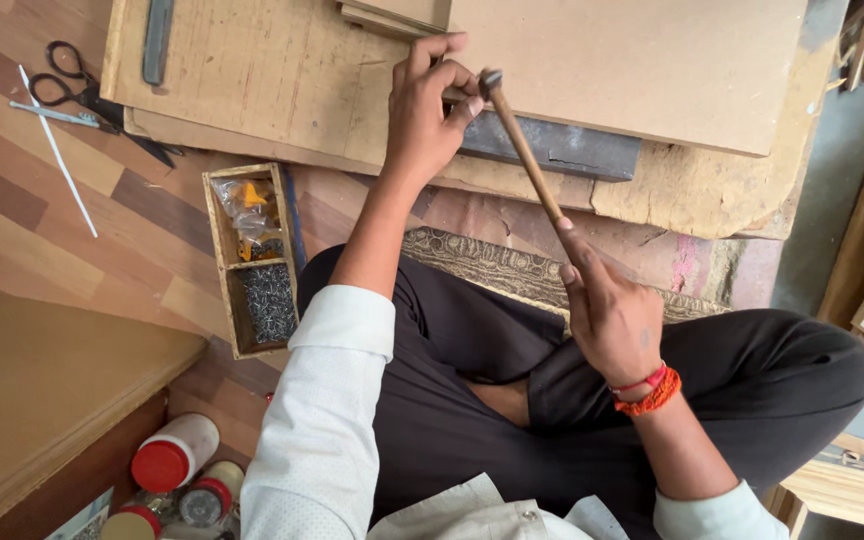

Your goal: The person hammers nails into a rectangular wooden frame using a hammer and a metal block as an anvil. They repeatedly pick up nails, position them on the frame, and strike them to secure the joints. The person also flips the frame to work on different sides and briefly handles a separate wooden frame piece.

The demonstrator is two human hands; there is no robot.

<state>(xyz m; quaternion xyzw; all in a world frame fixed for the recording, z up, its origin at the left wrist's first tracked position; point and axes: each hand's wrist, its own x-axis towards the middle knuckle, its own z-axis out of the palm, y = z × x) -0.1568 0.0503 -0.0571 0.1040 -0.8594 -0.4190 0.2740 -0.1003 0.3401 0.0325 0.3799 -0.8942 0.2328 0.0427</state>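
I sit cross-legged on the floor. My right hand (607, 310) grips the wooden handle of a small hammer (524, 145), whose metal head is raised near my left fingertips. My left hand (427, 105) pinches something small, too small to make out, against a brown board (642, 60). A dark metal bar (567, 148) lies under the board's near edge, on a large worn wooden slab (252, 80).
A wooden box (252, 260) with two compartments holds small nails and packets, left of my knee. Black scissors (92, 95) and a white stick (57, 150) lie far left. Red-capped bottles (167, 460) stand bottom left. Wood pieces are stacked at the right edge.
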